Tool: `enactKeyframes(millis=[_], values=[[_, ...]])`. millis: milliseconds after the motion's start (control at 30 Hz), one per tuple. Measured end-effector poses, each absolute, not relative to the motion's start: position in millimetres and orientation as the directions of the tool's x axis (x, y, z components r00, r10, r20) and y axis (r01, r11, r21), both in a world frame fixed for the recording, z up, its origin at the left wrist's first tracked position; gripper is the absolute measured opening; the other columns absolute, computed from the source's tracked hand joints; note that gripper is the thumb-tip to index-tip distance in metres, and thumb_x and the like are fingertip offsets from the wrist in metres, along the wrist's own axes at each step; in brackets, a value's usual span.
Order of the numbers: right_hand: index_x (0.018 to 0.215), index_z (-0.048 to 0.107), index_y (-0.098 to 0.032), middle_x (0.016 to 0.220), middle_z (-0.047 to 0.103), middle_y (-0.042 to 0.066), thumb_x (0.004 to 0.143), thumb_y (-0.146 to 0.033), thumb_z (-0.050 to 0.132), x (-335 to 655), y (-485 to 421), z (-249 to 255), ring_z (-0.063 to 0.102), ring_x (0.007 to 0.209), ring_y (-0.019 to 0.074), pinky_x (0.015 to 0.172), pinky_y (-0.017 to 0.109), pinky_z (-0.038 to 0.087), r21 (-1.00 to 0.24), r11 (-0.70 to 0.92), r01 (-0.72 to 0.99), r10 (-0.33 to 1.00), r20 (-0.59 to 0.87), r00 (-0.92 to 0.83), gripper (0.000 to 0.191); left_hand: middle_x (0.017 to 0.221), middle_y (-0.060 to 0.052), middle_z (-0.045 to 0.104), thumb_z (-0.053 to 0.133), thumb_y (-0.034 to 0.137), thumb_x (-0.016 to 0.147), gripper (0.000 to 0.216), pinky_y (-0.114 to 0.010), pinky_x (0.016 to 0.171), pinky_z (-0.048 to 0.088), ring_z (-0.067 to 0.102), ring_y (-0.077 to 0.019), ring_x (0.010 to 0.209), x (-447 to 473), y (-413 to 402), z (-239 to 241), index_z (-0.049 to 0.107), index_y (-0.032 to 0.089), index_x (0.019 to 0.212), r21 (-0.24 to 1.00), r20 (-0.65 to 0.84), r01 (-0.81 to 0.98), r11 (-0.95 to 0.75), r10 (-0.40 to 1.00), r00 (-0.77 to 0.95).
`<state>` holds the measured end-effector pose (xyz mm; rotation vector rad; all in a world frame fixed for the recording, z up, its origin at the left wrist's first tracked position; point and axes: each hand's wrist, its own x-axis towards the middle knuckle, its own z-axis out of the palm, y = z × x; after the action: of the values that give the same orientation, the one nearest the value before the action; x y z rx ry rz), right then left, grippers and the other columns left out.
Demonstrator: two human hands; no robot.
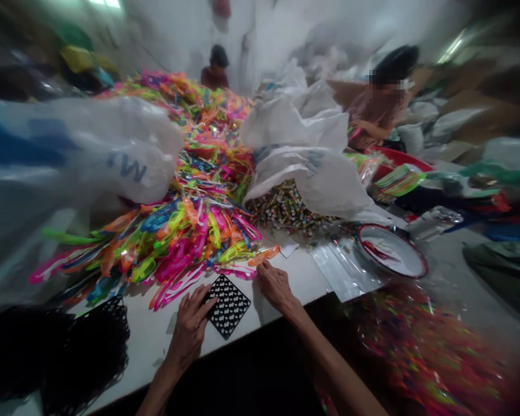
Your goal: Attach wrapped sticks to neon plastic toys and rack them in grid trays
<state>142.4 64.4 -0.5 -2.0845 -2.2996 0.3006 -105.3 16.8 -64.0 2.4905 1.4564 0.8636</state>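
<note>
My left hand (190, 329) lies flat on the white table (147, 341), fingers stretched out, fingertips touching the edge of a small black perforated tray (229, 305). My right hand (276, 284) reaches past the tray, its fingers pinching an orange plastic piece (264, 255) at the edge of a big heap of neon plastic pieces (186, 231). The heap is pink, yellow, green, orange and blue and runs back along the table.
A stack of black trays (86, 346) sits at the left. Large white sacks (91, 150) (303, 144) flank the heap. Small wrapped sweets (286, 211) spill from one sack. A white bowl (392, 249), clear sleeves (342, 266), and two people sit farther back.
</note>
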Motion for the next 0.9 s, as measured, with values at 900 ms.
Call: enactKeyframes(millis=[900], values=[[0.079,0.054,-0.019,0.067,0.056,-0.001,0.078,-0.017,0.045,47,68,-7,0.051,0.063,0.0135,0.059,0.022,0.034,-0.8,0.224,0.557,0.947,0.045,-0.317,0.009,0.126,-0.011,0.056,0.063,0.033,0.073,0.085,-0.049,0.103,0.023,0.046,-0.0267,0.121,-107,9,-65,0.016,0.019,0.142,0.495,0.281,0.816,-0.3,0.943,0.176]])
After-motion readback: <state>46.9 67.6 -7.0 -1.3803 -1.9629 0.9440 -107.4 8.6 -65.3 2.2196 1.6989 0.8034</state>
